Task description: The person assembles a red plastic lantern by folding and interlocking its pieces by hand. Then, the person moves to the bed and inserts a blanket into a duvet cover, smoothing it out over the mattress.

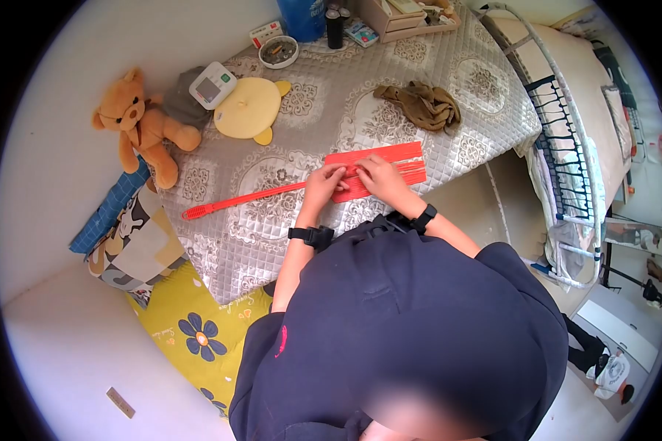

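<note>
At left, a teddy bear (136,121) sits beside the wall (44,184), which probably props it up. A red fly swatter (287,189) lies across the quilted tablecloth (235,242), apparently laid flat for steady support, its handle pointing left. At its broad head, the left hand (324,187) curls its fingers and the right hand (381,178) meets it; whether either pinches the plastic, I cannot tell. A crumpled brown cloth (423,106) lies beyond, well apart.

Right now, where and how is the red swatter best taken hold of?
Probably by the thicker handle end, from the person's left, gripping across its width: it is narrow, uncovered and points that way, while the left hand and right hand are at the swatter's broad head.
</note>
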The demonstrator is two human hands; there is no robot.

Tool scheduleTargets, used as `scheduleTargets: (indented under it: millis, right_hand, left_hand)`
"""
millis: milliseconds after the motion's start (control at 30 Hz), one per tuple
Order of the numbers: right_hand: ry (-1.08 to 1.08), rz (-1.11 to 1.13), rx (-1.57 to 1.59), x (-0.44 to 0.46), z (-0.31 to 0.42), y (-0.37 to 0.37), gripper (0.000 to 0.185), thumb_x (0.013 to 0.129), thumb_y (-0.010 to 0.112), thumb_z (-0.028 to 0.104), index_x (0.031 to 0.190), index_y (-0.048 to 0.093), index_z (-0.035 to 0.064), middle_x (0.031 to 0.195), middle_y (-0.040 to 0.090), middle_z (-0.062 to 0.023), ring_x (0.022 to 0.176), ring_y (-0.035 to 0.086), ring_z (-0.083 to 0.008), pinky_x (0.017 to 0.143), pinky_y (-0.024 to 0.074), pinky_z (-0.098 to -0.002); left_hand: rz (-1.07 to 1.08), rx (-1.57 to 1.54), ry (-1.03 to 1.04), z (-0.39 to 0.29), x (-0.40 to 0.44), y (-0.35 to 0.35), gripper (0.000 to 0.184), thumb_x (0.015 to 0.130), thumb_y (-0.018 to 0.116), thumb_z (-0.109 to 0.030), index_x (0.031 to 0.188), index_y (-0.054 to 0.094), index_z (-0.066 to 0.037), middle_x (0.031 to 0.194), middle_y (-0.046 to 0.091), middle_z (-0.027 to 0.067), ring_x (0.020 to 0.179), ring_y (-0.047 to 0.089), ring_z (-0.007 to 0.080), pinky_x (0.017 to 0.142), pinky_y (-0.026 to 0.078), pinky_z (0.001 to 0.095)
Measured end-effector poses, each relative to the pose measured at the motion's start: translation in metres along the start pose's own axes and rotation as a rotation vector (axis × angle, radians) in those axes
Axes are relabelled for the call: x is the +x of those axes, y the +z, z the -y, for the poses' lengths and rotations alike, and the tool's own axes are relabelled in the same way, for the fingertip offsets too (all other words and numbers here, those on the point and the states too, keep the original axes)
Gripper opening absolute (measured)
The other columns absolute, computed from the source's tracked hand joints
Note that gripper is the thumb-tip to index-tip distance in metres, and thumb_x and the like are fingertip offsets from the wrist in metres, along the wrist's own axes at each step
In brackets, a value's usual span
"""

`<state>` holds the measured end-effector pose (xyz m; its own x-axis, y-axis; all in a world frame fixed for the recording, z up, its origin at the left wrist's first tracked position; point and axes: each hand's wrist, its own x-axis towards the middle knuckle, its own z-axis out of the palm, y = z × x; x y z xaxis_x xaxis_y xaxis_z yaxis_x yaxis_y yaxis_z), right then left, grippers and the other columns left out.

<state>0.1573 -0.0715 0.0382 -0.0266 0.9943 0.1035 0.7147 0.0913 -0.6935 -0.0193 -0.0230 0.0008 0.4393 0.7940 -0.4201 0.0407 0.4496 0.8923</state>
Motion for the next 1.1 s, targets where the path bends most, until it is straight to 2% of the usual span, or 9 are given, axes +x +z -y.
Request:
scheduleTargets:
  millis: [200,333,533,733,800,900,1000,1033,1100]
  right_hand:
    - [0.044,0.007,0.114,0.0,0.001,0.006,0.019,0.086,0.058,0.012,0.1,0.064,0.0014,0.091,0.06,-0.0189,0.08,0.061,-0.0359,0.07,0.05,-0.0412]
    - [0.084,0.071,0.181,0.002,0.004,0.001,0.018,0.086,0.058,0.013,0.099,0.064,0.0011,0.091,0.061,-0.0179,0.08,0.062,-0.0347,0.07,0.0502,-0.0396]
    - [-0.012,0.038,0.198,0.004,0.002,0.002,0.017,0.086,0.058,0.012,0.097,0.064,0.0013,0.093,0.065,-0.0161,0.081,0.063,-0.0325,0.071,0.0509,-0.038]
    - [-0.026,0.019,0.216,0.004,0.003,0.004,0.024,0.085,0.058,0.011,0.109,0.062,0.0052,0.089,0.065,-0.0151,0.078,0.063,-0.0322,0.07,0.0507,-0.0384]
    - [0.121,0.035,0.247,0.006,0.009,-0.004,0.03,0.085,0.059,0.011,0.115,0.059,0.0068,0.086,0.065,-0.0147,0.075,0.063,-0.0303,0.068,0.0501,-0.0377]
    - [0.173,-0.055,0.246,0.008,0.003,-0.006,0.033,0.085,0.06,0.012,0.117,0.057,0.007,0.082,0.064,-0.014,0.071,0.062,-0.028,0.066,0.049,-0.0364]
    - [0.145,-0.147,0.131,0.008,-0.008,-0.009,0.026,0.084,0.062,0.014,0.109,0.061,0.0058,0.08,0.063,-0.0125,0.069,0.06,-0.0258,0.066,0.0482,-0.0349]
    - [0.147,-0.148,0.131,0.007,-0.012,-0.01,0.026,0.084,0.062,0.014,0.109,0.061,0.0058,0.08,0.063,-0.0125,0.069,0.06,-0.0258,0.066,0.0482,-0.0349]
    - [0.172,-0.074,0.152,0.006,-0.018,-0.011,0.016,0.085,0.062,0.015,0.097,0.065,0.0055,0.082,0.061,-0.0112,0.071,0.059,-0.0259,0.065,0.0469,-0.0338]
  left_hand:
    - [0.01,0.022,-0.016,-0.005,-0.002,0.0,0.029,0.091,0.059,-0.013,0.113,0.06,0.006,0.087,0.068,0.0095,0.071,0.067,0.0127,0.061,0.05,0.0205]
    - [0.013,0.054,0.026,-0.01,-0.007,0.004,0.029,0.089,0.062,-0.012,0.111,0.061,0.006,0.089,0.069,0.0104,0.072,0.066,0.0121,0.064,0.051,0.0216]
    - [0.016,0.057,0.071,-0.007,-0.007,0.003,0.029,0.088,0.064,-0.011,0.112,0.061,0.006,0.09,0.069,0.0103,0.072,0.066,0.0116,0.066,0.052,0.0223]
    - [-0.008,0.054,0.054,0.001,-0.004,0.002,0.025,0.089,0.06,-0.007,0.111,0.062,0.005,0.088,0.069,0.0102,0.071,0.066,0.0119,0.063,0.051,0.021]
    - [-0.033,-0.005,0.046,0.0,-0.004,0.004,0.023,0.089,0.06,-0.007,0.108,0.061,0.006,0.087,0.068,0.0099,0.07,0.067,0.0126,0.061,0.051,0.0203]
    - [-0.084,-0.057,0.045,-0.002,-0.006,0.004,0.021,0.089,0.06,-0.008,0.105,0.059,0.006,0.087,0.067,0.0101,0.069,0.067,0.0134,0.06,0.051,0.0198]
    - [-0.076,-0.083,0.052,-0.001,-0.005,0.002,0.022,0.089,0.061,-0.008,0.105,0.059,0.006,0.087,0.067,0.0104,0.07,0.067,0.014,0.06,0.051,0.0195]
    - [-0.074,-0.082,0.052,0.0,-0.004,0.001,0.022,0.089,0.061,-0.008,0.105,0.059,0.006,0.087,0.067,0.0104,0.07,0.067,0.014,0.06,0.051,0.0195]
    - [-0.064,-0.091,0.061,0.0,-0.004,0.001,0.021,0.088,0.062,-0.008,0.104,0.059,0.005,0.087,0.067,0.0099,0.071,0.067,0.0139,0.061,0.05,0.0193]
